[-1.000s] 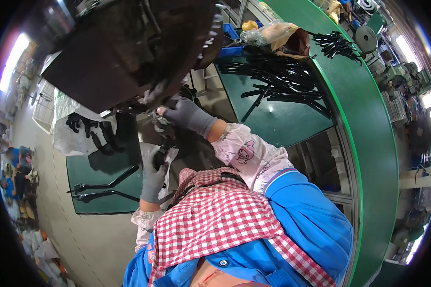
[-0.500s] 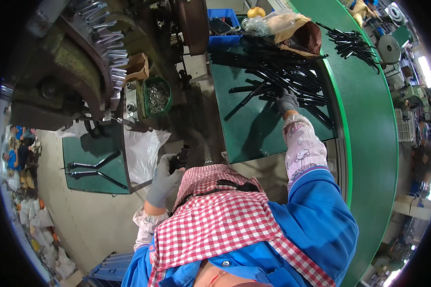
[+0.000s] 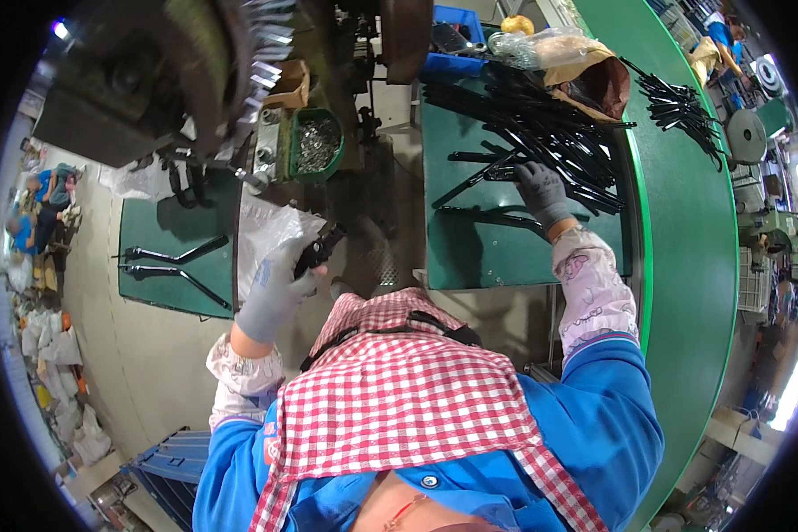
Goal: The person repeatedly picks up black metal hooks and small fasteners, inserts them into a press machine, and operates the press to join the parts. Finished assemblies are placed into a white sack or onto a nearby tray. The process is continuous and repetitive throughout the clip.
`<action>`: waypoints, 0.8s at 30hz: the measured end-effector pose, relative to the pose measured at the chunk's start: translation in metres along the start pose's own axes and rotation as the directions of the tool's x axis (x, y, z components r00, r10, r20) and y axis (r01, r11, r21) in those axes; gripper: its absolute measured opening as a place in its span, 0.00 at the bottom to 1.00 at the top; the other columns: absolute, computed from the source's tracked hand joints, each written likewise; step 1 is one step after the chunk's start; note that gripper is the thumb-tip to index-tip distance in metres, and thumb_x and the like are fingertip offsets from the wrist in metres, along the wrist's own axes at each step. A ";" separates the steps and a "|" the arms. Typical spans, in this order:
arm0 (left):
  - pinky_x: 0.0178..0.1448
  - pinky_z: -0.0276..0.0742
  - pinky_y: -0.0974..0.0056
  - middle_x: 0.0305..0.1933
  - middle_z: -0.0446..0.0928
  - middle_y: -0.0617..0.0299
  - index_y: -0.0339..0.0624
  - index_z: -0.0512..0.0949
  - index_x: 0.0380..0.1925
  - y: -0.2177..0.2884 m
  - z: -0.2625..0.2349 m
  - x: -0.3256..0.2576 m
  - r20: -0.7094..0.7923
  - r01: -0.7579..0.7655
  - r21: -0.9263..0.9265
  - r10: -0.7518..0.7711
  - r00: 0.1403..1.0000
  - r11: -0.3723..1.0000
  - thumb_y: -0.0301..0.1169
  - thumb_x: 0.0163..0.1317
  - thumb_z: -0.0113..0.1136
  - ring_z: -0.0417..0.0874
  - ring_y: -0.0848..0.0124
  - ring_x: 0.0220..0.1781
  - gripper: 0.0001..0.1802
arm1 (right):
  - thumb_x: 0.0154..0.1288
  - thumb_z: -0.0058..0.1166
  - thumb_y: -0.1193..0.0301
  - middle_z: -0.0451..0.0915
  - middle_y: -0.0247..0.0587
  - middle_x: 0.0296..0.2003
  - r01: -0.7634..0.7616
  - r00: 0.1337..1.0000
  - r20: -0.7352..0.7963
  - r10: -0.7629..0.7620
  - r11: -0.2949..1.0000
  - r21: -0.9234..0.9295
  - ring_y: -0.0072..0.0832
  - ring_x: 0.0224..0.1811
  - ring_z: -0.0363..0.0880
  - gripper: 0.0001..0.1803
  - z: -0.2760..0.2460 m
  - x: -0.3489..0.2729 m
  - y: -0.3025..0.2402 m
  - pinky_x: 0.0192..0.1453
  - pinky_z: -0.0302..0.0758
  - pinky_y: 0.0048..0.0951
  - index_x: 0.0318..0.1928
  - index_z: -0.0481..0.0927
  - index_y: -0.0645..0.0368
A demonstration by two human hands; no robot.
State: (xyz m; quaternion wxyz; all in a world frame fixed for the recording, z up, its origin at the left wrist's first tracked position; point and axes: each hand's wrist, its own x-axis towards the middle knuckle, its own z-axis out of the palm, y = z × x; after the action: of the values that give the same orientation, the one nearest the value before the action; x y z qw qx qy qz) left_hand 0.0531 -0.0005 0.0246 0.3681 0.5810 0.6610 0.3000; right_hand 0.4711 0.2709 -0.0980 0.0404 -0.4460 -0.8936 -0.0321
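In my gray-gloved left hand [image 3: 279,282], closed and slightly blurred, is a short black tubular part [image 3: 321,249] in front of the machine. My gray-gloved right hand [image 3: 543,192] is over the near side of a heap of black metal rods [image 3: 541,133] on a green table [image 3: 457,266]. Its fingers are closed around the end of a black rod [image 3: 503,169]. Just below that hand lies a bent black rod [image 3: 492,215]. Two more bent black rods [image 3: 176,254] rest on the smaller green table at the left.
A heavy machine [image 3: 142,80] with a row of metal pins stands at upper left, beside a green bin [image 3: 340,152] of small metal parts. Behind the heap are a blue crate [image 3: 452,64] and a paper sack [image 3: 625,97]. A green conveyor [image 3: 683,230] runs along the right.
My left hand has risen and moved left with the black part. My right hand has shifted slightly right, and a bent rod now lies apart below the heap. The view has shifted.
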 end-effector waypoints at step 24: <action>0.39 0.75 0.58 0.37 0.81 0.61 0.45 0.77 0.47 -0.069 -0.168 -0.004 0.174 -0.423 0.709 0.441 0.881 0.564 0.42 0.50 0.71 0.83 0.59 0.35 0.25 | 0.66 0.57 0.49 0.77 0.40 0.20 0.543 0.835 0.021 -0.550 0.830 0.127 0.41 0.25 0.80 0.19 -0.174 0.101 -0.340 0.26 0.73 0.40 0.33 0.75 0.51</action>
State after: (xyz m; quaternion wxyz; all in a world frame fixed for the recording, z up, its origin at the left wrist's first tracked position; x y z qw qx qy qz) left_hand -0.1247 -0.0091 0.0608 0.0136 0.8182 0.5663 0.0986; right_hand 0.1467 0.1310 0.0780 0.0297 -0.1695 -0.9848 0.0223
